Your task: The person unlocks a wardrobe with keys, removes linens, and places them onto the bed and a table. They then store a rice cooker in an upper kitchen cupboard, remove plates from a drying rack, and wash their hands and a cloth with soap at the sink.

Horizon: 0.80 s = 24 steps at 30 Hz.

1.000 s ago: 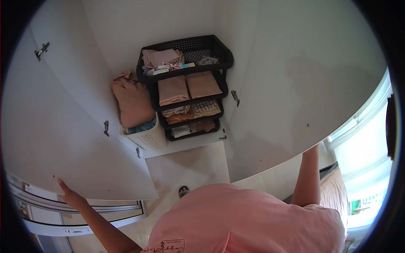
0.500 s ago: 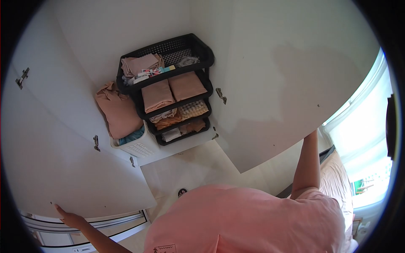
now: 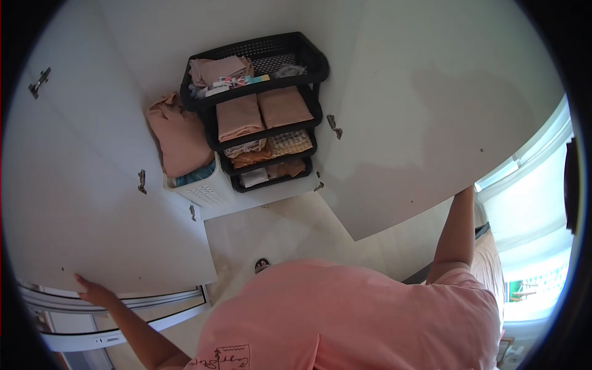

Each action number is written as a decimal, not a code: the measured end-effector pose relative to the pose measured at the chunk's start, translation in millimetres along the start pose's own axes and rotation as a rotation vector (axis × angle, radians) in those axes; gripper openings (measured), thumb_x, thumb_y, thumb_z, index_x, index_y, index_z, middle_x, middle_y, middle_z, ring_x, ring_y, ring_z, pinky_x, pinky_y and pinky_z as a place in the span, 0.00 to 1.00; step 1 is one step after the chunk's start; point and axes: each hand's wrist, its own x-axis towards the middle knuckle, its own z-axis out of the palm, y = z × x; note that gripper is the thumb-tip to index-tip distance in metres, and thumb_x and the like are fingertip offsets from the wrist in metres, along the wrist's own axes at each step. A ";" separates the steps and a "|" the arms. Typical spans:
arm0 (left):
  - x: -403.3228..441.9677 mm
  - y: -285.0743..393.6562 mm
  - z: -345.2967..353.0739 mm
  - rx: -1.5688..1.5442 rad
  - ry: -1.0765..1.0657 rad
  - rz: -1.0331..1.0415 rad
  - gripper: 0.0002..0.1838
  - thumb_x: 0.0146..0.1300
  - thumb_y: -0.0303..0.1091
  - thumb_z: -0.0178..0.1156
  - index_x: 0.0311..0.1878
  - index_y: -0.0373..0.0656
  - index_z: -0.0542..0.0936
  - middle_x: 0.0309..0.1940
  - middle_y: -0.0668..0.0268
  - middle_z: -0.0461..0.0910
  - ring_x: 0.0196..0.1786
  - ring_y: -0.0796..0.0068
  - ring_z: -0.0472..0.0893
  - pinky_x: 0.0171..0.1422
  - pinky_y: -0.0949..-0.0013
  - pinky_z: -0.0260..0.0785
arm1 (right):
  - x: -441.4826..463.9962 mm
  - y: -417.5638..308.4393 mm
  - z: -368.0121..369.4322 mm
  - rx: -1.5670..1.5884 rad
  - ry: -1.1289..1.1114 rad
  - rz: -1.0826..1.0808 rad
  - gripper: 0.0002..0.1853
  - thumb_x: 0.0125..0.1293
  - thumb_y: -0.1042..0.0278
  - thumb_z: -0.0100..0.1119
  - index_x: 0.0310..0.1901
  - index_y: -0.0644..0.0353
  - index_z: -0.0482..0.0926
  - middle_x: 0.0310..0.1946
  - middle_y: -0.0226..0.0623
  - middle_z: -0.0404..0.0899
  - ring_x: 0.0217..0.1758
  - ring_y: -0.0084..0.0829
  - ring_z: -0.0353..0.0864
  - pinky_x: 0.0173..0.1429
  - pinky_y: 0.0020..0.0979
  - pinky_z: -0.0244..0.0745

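My left hand is at the near edge of the left white cabinet door, one digit lying on its inner face and the others around the edge. At the right cabinet door, my right hand reaches the near edge; its fingers are hidden behind the panel. Both doors stand apart. Between them is a black tiered basket rack with folded pinkish fabric and other cloths in its tiers. Left of the rack, a white basket holds a stuffed pink cloth bundle.
Metal hinges stick out from the door panels. Pale floor lies below the cabinet, with my foot on it. A bed and a bright curtained window are at the right. A framed glass panel is at lower left.
The view has shifted slightly, so the rack appears higher and farther right. Both hands remain at the door edges. More of my foot shows now.
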 end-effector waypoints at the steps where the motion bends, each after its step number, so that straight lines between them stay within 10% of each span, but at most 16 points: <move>1: -2.1 -20.6 6.1 -0.023 0.027 0.002 0.42 0.59 0.63 0.62 0.58 0.29 0.70 0.52 0.46 0.76 0.49 0.53 0.80 0.52 0.59 0.76 | 1.2 1.7 -7.0 -0.010 0.010 -0.006 0.18 0.72 0.57 0.50 0.57 0.58 0.73 0.49 0.32 0.78 0.52 0.31 0.78 0.52 0.33 0.77; 6: -140.0 48.3 13.3 -0.392 -0.004 -0.055 0.31 0.65 0.43 0.61 0.65 0.35 0.65 0.63 0.52 0.64 0.63 0.55 0.70 0.64 0.59 0.70 | -34.7 59.8 -141.4 0.014 0.347 0.127 0.14 0.72 0.58 0.49 0.52 0.56 0.75 0.43 0.31 0.78 0.45 0.29 0.78 0.46 0.32 0.78; 8: -115.4 57.9 6.8 -0.554 -0.421 0.154 0.28 0.65 0.35 0.59 0.65 0.37 0.65 0.63 0.54 0.66 0.67 0.56 0.65 0.71 0.60 0.60 | -83.9 86.0 -171.9 -0.065 0.686 0.335 0.06 0.70 0.63 0.49 0.35 0.49 0.75 0.24 0.25 0.75 0.26 0.23 0.76 0.27 0.25 0.73; 10: -95.6 155.6 -21.3 -1.298 -1.657 0.134 0.27 0.65 0.35 0.58 0.65 0.38 0.66 0.64 0.54 0.65 0.68 0.58 0.64 0.71 0.61 0.55 | -143.4 124.7 -190.5 -0.268 0.660 0.538 0.08 0.67 0.64 0.54 0.28 0.47 0.73 0.17 0.24 0.71 0.18 0.21 0.72 0.19 0.22 0.65; 12: -97.7 228.2 -32.4 -1.291 -2.226 0.624 0.27 0.65 0.35 0.59 0.65 0.39 0.66 0.64 0.54 0.66 0.67 0.58 0.65 0.70 0.61 0.56 | -183.9 151.3 -170.7 -0.342 0.776 0.965 0.05 0.64 0.62 0.57 0.31 0.47 0.75 0.20 0.27 0.73 0.21 0.25 0.74 0.22 0.30 0.66; 18: -150.7 309.4 -44.8 -1.314 -2.456 1.209 0.28 0.63 0.37 0.61 0.64 0.40 0.68 0.62 0.54 0.68 0.65 0.59 0.67 0.68 0.61 0.58 | -237.0 184.7 -48.6 -0.668 -0.115 1.327 0.13 0.65 0.57 0.59 0.46 0.54 0.76 0.36 0.32 0.77 0.36 0.29 0.79 0.39 0.32 0.74; 24: -160.9 337.8 -51.3 -1.252 -2.541 1.273 0.28 0.62 0.39 0.63 0.64 0.41 0.69 0.61 0.54 0.70 0.63 0.60 0.70 0.66 0.62 0.60 | -224.0 222.5 -32.8 -0.589 -0.166 1.232 0.11 0.67 0.59 0.57 0.46 0.53 0.77 0.35 0.31 0.78 0.34 0.28 0.79 0.37 0.32 0.74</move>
